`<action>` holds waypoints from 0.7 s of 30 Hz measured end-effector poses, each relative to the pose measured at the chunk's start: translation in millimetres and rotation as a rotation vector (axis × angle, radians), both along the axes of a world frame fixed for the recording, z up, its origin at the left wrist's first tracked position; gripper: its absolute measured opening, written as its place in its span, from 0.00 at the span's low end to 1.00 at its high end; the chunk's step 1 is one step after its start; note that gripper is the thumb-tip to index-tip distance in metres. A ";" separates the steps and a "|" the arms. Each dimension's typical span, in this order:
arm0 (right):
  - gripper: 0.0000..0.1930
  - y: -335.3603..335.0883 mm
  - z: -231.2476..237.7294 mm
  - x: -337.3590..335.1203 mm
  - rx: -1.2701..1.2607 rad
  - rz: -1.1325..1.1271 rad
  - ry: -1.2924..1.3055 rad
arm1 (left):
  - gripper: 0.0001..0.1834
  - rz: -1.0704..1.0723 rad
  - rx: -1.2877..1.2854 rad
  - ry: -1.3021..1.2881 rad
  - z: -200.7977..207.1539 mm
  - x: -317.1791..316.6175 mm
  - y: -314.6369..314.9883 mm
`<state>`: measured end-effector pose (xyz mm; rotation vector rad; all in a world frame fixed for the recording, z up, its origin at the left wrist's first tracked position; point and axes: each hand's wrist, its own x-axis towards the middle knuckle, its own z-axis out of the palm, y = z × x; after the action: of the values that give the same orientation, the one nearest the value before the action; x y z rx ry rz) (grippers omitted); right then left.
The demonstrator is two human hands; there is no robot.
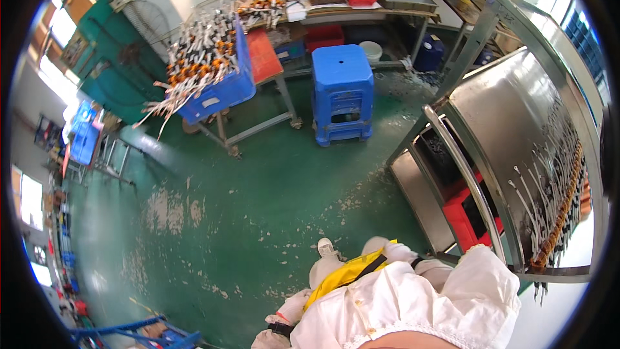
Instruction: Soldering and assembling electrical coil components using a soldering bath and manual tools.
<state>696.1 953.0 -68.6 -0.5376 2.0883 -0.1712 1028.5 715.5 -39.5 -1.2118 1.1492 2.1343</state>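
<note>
A yellow sheet-like piece with a dark band stretches in front of my waist, between my two hands. At its left end is my left hand, in a white glove, with the fingers closed round the edge. My right hand, also white-gloved, is closed at the other end, where a small yellow corner shows beyond it. My white garment covers the near side, and one white shoe shows past the yellow piece.
At my right stands a steel rack with rows of wire leads and a red bin low inside. Ahead are a blue stool, a blue crate heaped with leads on a wheeled table, and a workbench.
</note>
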 end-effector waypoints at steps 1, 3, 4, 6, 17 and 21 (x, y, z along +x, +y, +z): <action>0.23 -4.4 4.8 -0.8 -0.001 -0.027 0.002 | 0.14 -0.256 -0.306 0.182 -5.3 -4.8 -15.5; 0.24 -0.4 53.5 -15.9 -0.070 -0.034 -0.082 | 0.15 -0.525 -0.589 0.375 15.8 -35.5 -34.6; 0.24 -12.3 98.1 -24.7 -0.008 -0.034 -0.198 | 0.16 -0.587 -0.601 0.169 61.0 -72.1 -43.2; 0.24 -1.9 113.1 -28.5 -0.089 -0.044 -0.288 | 0.16 -0.677 -0.615 -0.030 79.3 -116.6 -63.3; 0.22 -95.2 117.4 -188.4 -0.209 -0.287 -0.081 | 0.21 -0.492 -0.431 0.151 105.0 -230.7 -145.7; 0.23 -143.7 92.2 -233.9 -0.107 -0.005 -0.188 | 0.24 -0.552 -0.774 -0.063 48.2 -281.5 -166.1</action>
<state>462.3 809.3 23.6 -0.5581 1.9053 -0.3254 747.0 549.4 8.7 -1.0408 2.0870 1.2531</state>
